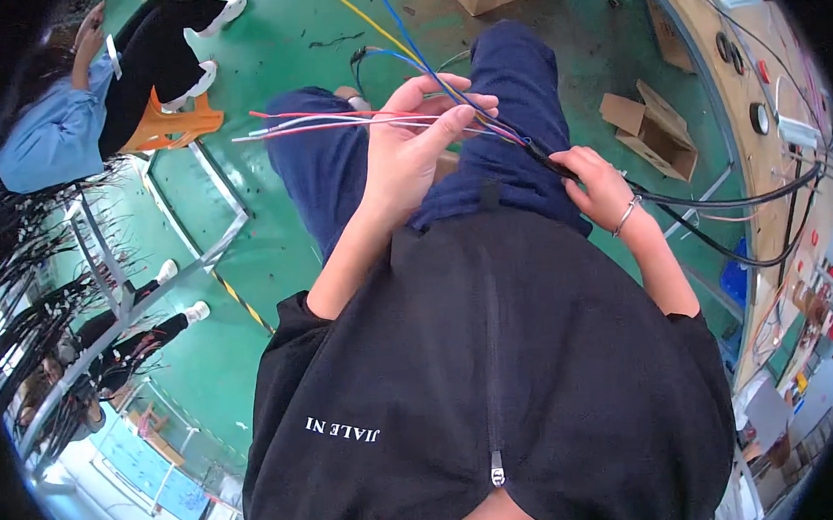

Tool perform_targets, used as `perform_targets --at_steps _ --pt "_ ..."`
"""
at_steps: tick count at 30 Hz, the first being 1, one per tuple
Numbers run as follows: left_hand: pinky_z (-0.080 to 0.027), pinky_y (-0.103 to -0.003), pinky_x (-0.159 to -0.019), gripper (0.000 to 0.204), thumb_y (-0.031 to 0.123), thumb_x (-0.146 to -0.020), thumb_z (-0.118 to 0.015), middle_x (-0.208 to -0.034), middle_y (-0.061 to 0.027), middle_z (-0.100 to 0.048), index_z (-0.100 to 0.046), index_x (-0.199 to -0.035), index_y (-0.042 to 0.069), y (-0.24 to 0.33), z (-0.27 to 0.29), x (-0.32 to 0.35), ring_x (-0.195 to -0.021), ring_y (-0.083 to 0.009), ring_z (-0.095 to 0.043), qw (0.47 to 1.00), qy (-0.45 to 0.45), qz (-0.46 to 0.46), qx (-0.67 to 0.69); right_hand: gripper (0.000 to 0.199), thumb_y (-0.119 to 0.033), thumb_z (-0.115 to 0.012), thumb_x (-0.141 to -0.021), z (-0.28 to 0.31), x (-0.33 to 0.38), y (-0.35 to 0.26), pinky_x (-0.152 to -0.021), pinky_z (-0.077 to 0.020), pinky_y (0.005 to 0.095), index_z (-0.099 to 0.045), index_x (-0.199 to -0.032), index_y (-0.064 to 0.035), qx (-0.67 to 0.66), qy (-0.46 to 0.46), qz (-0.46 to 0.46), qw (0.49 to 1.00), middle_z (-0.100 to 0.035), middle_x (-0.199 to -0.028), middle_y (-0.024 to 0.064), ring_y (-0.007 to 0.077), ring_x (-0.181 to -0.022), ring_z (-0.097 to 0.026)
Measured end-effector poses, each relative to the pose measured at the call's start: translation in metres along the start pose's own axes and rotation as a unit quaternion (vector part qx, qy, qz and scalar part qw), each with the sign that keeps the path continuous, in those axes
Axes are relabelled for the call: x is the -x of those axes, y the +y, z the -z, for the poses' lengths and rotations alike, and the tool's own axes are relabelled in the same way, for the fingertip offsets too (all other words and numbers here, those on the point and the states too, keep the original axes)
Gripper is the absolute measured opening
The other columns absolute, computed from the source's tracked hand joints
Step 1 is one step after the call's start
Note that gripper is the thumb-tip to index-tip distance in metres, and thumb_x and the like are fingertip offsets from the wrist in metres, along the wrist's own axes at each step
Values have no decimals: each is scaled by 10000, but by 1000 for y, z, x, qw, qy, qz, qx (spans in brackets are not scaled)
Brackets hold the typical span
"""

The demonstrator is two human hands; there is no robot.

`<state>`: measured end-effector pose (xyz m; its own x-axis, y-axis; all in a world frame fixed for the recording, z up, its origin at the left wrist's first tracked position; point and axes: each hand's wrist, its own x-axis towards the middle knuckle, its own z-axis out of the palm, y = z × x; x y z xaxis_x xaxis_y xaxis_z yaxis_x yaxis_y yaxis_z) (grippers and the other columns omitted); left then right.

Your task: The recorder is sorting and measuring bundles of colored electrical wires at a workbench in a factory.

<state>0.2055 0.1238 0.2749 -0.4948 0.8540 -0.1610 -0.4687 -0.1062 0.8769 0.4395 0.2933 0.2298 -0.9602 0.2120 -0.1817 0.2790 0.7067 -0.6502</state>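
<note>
My left hand (409,152) pinches a fan of thin wires between thumb and fingers above my lap. Red and white wires (320,122) stick out leftward past the wrist side of that hand. Blue and yellow wires (403,42) run up and away from the fingers. All of them come out of the end of a black cable (545,159). Close to that end, my right hand (601,184) is closed round the black sheath. Beyond it the cable runs right, toward the bench. Fingers of the right hand are partly hidden from above.
A wooden bench (705,19) curves along the right, bearing tape rolls (759,118) and loose cables. An open cardboard box (650,130) lies on the green floor. At left, another person (57,133) sits by an orange stool (169,122), near metal racks hung with dark cables (25,252).
</note>
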Motion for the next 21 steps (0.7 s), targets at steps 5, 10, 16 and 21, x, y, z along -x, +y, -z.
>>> perform_targets --at_steps 5,10,16,21 --pt "-536 -338 -883 493 51 -932 -608 -1111 -199 -673 -404 -1379 15 0 -5 10 -1011 -226 -664 998 -50 16 26 368 52 -594 -790 -10 26 -1 -872 -477 369 -608 -1151 -21 -21 45 -52 997 -600 -1000 131 316 -976 -587" --pt "-539 -390 -894 567 56 -948 -571 -1194 -248 -625 -318 -1456 51 -8 -7 -2 -1103 -305 -636 987 -136 68 53 398 45 -631 -770 -23 58 -1 -900 -474 356 -621 -1158 -41 -16 127 -154 980 -598 -1057 122 292 -1010 -590" --pt "-537 -358 -876 464 66 -942 -589 -1140 -213 -659 -436 -1378 32 -14 -7 -32 -1038 -265 -661 977 -173 111 54 451 68 -543 -775 -7 33 -52 -1035 -386 364 -579 -1221 7 19 292 -111 950 -554 -1237 151 296 -1188 -518" --pt "-528 -296 -865 430 49 -930 -611 -1054 -150 -695 -478 -1336 2 -24 -16 -37 -955 -165 -665 974 -178 133 38 283 58 -473 -902 -3 -22 -58 -967 -443 319 -628 -1138 44 -97 352 -86 927 -628 -1157 144 233 -1088 -601"
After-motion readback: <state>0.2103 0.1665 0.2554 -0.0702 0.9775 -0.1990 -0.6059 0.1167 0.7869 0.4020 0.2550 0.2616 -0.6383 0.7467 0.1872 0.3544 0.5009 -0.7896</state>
